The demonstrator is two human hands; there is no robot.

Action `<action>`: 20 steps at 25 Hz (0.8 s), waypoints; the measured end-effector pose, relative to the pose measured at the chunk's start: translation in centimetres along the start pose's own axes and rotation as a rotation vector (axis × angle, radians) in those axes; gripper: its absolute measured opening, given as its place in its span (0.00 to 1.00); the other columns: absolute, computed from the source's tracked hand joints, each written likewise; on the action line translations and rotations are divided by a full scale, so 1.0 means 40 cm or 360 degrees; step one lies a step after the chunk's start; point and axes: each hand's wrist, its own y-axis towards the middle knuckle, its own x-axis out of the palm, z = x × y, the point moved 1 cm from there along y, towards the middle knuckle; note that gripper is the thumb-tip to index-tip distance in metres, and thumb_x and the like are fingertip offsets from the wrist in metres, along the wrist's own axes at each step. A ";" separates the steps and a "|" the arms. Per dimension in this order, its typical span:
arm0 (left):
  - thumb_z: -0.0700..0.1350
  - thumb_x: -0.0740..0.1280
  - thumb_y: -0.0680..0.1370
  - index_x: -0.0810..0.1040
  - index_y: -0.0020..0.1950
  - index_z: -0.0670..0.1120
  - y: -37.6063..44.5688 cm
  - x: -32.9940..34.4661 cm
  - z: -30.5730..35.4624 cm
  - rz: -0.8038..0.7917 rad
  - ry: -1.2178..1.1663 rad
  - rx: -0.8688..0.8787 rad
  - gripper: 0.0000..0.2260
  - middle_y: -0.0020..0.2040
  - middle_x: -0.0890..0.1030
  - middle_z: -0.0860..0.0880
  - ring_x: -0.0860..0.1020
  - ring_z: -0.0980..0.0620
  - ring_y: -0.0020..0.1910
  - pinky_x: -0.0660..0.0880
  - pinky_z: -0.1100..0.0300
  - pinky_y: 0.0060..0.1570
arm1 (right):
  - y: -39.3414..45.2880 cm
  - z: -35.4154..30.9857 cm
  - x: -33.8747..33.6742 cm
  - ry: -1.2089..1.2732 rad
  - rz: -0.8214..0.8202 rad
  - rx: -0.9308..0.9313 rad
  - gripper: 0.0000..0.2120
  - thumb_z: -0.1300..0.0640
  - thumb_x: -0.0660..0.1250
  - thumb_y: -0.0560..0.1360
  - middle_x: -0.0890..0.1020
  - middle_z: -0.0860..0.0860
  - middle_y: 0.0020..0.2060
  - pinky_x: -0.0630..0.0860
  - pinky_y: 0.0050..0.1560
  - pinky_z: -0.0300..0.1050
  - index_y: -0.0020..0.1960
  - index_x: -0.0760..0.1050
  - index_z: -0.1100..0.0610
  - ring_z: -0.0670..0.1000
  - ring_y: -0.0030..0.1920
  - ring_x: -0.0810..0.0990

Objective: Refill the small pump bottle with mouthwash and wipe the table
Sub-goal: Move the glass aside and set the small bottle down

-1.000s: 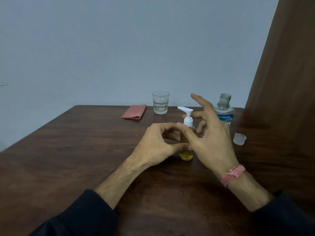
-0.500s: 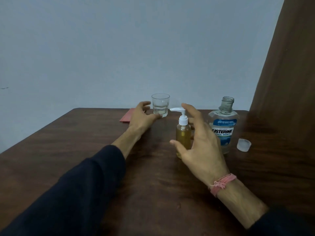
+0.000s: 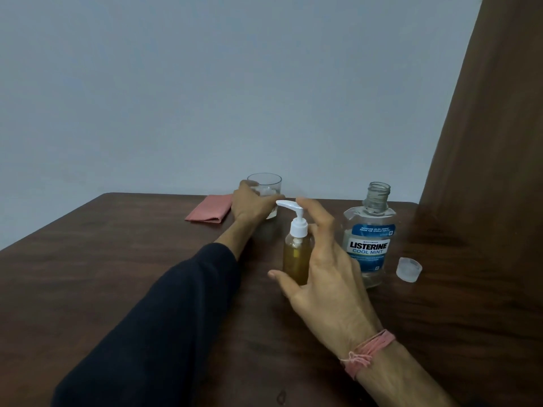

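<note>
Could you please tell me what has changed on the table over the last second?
The left hand let go of the pump bottle, reached to the far side and now grips the glass. The right hand eased off the pump and hovers open beside the bottle. The mouthwash bottle, its cap and the pink cloth stayed put.

Plain pale blue-grey wall (image 3: 205, 83) behind, evenly and dimly lit. Dark brown wooden table (image 3: 102, 259) with visible grain below. Tall brown wooden panel (image 3: 493, 142) rising at the far right edge.
</note>
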 end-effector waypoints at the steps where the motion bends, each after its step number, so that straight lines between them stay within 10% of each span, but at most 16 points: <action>1: 0.56 0.79 0.64 0.78 0.74 0.39 -0.029 -0.017 -0.004 -0.0032 -0.0015 0.0047 0.41 0.68 0.85 0.39 0.84 0.37 0.70 0.82 0.42 0.70 | 0.000 -0.001 -0.001 0.0015 0.0004 -0.0014 0.60 0.53 0.85 0.69 0.74 0.27 0.62 0.62 0.56 0.15 0.77 0.43 0.23 0.30 0.51 0.76; 13: 0.56 0.85 0.59 0.83 0.63 0.60 -0.426 -0.315 -0.068 -0.0155 0.0259 0.0518 0.33 0.58 0.88 0.63 0.88 0.64 0.55 0.83 0.69 0.53 | -0.012 -0.052 -0.010 0.0285 -0.0123 -0.0035 0.45 0.62 0.75 0.71 0.81 0.44 0.37 0.79 0.36 0.35 0.74 0.54 0.34 0.43 0.38 0.84; 20: 0.48 0.87 0.63 0.78 0.76 0.53 -0.460 -0.328 -0.052 -0.0104 0.0360 0.0785 0.43 0.66 0.83 0.55 0.84 0.54 0.65 0.85 0.47 0.65 | -0.011 -0.093 -0.029 0.0100 -0.0211 -0.0232 0.40 0.61 0.72 0.70 0.78 0.33 0.39 0.70 0.38 0.33 0.72 0.56 0.38 0.44 0.34 0.81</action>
